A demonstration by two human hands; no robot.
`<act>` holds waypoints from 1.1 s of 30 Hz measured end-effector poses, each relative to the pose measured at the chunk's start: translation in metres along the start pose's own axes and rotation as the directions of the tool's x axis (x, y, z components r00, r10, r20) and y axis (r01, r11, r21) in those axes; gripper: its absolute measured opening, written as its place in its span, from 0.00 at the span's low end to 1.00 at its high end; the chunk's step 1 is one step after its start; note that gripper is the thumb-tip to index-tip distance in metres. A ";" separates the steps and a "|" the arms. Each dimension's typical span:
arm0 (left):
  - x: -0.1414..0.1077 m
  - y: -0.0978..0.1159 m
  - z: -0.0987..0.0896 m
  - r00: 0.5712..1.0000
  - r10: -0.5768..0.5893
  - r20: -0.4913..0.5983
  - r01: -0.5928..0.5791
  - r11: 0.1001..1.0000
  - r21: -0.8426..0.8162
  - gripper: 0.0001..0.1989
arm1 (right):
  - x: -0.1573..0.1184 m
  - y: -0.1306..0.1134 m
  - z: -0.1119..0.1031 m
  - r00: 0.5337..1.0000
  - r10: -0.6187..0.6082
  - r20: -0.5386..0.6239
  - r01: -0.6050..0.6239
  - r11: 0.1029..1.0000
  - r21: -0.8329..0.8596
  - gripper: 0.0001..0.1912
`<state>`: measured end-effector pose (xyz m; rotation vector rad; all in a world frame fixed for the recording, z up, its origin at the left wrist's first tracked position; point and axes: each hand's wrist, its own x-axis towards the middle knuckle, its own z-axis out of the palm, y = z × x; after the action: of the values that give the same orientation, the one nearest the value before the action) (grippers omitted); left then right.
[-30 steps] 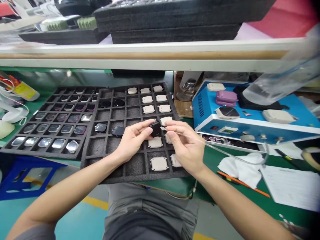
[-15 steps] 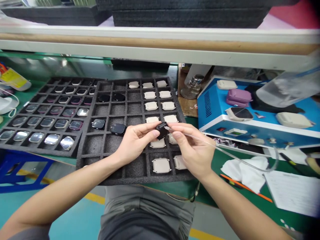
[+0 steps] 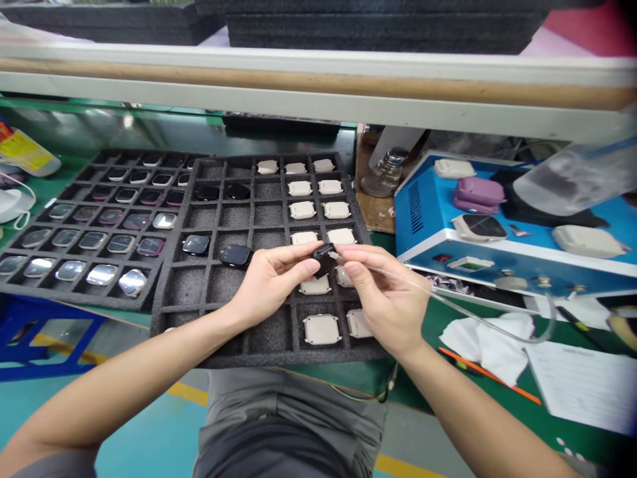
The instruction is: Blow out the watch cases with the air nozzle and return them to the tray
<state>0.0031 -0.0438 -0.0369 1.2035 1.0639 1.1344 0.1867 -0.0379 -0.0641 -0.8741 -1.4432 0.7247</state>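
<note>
Above the dark foam tray (image 3: 271,332), my left hand (image 3: 271,279) pinches a small black watch case (image 3: 324,257) between thumb and fingers, tilted on edge. My right hand (image 3: 391,292) is closed on the end of a clear thin tube (image 3: 398,275), whose tip meets the case's upper right side. The tube runs right to the blue box-shaped machine (image 3: 413,192). Beige watch cases (image 3: 321,329) fill cells on the tray's right side, some partly covered by my hands. Several black watch cases (image 3: 235,255) lie in its left cells.
A second foam tray (image 3: 74,299) of screened watches stands left. On the machine sit a purple case (image 3: 478,194), beige cases and a plastic cup (image 3: 557,176). White cloth (image 3: 497,345), an orange stick (image 3: 497,378) and paper (image 3: 587,385) lie right. A shelf edge (image 3: 318,79) crosses above.
Both hands keep the same hold, with the tube tip still against the black case. The view has shifted very slightly; nothing else visibly moved.
</note>
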 end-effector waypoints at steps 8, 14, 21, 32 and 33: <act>0.002 0.003 -0.001 0.998 0.031 -0.047 -0.023 0.985 0.173 0.21 | 0.002 0.001 0.001 1.000 0.010 0.022 -0.011 0.998 0.056 0.06; 0.006 0.003 -0.003 0.995 0.015 -0.095 0.008 0.973 0.232 0.24 | 0.009 0.002 0.002 1.000 -0.009 0.027 0.007 0.997 0.070 0.05; 0.007 0.003 -0.003 0.994 0.021 -0.111 0.007 0.971 0.240 0.26 | 0.010 0.005 0.002 0.999 -0.022 0.041 0.016 0.992 0.122 0.06; 0.006 0.004 -0.004 0.993 0.008 -0.119 0.022 0.968 0.250 0.27 | 0.011 0.004 0.002 0.999 -0.017 0.050 0.010 0.992 0.124 0.06; 0.005 0.004 -0.004 0.993 0.009 -0.118 0.021 0.968 0.249 0.27 | 0.011 0.004 0.002 0.999 -0.017 0.050 0.011 0.992 0.125 0.06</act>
<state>-0.0001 -0.0379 -0.0331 1.3405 1.3309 1.1012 0.1853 -0.0264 -0.0616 -0.7535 -1.4319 0.8226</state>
